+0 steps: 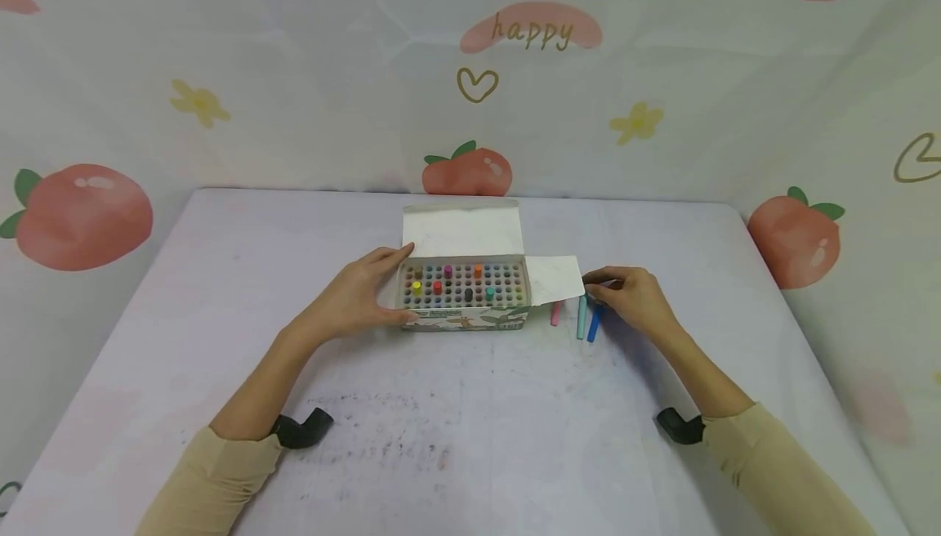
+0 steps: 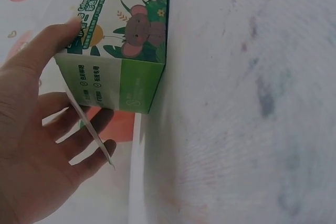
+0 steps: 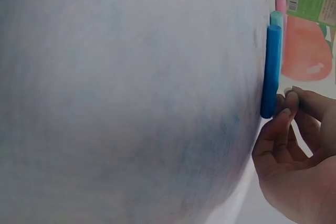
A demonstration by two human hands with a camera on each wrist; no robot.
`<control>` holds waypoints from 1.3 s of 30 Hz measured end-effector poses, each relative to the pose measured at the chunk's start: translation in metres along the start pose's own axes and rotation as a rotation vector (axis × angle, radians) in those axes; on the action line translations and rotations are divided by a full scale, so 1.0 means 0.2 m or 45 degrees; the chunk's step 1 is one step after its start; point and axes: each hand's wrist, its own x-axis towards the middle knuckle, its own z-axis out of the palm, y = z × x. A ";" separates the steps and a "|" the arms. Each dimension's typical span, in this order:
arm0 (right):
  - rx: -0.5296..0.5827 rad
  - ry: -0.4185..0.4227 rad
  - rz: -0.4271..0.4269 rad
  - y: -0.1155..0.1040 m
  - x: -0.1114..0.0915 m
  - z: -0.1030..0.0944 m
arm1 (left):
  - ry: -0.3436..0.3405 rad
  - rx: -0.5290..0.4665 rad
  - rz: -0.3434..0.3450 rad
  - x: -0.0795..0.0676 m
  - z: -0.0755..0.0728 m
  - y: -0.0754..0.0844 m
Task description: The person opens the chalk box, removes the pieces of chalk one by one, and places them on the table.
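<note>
A printed chalk box [image 1: 465, 320] stands open on the table, its holed insert [image 1: 507, 274] facing up. Several coloured chalks, such as a yellow chalk [image 1: 416, 287] and an orange chalk [image 1: 478, 270], poke up from the holes. My left hand [image 1: 362, 291] grips the box's left end, thumb on the printed front and fingers behind, near a flap [image 2: 92, 129]. My right hand [image 1: 632, 301] is bent at the far end of a blue chalk [image 3: 271, 72]. Its fingertips come together beside that chalk; whether they pinch it is unclear. A light green chalk [image 1: 581, 319] and a pink chalk [image 1: 555, 314] lie alongside.
The box's lid [image 1: 463, 230] is folded back, and its right flap [image 1: 553, 279] reaches out over the loose chalks. Dark smudges [image 1: 382, 430] mark the white tabletop [image 1: 515, 422]. Behind hangs a patterned cloth [image 1: 353, 127].
</note>
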 end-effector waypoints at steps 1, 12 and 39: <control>0.001 0.010 -0.002 0.00 0.00 0.00 | -0.001 -0.003 0.001 0.00 0.00 0.00; 0.143 0.191 -0.080 -0.08 -0.05 -0.07 | -0.011 -0.012 -0.014 0.00 0.00 0.01; 0.357 0.120 -0.352 -0.35 -0.07 0.01 | -0.055 -0.052 -0.062 0.02 0.02 0.04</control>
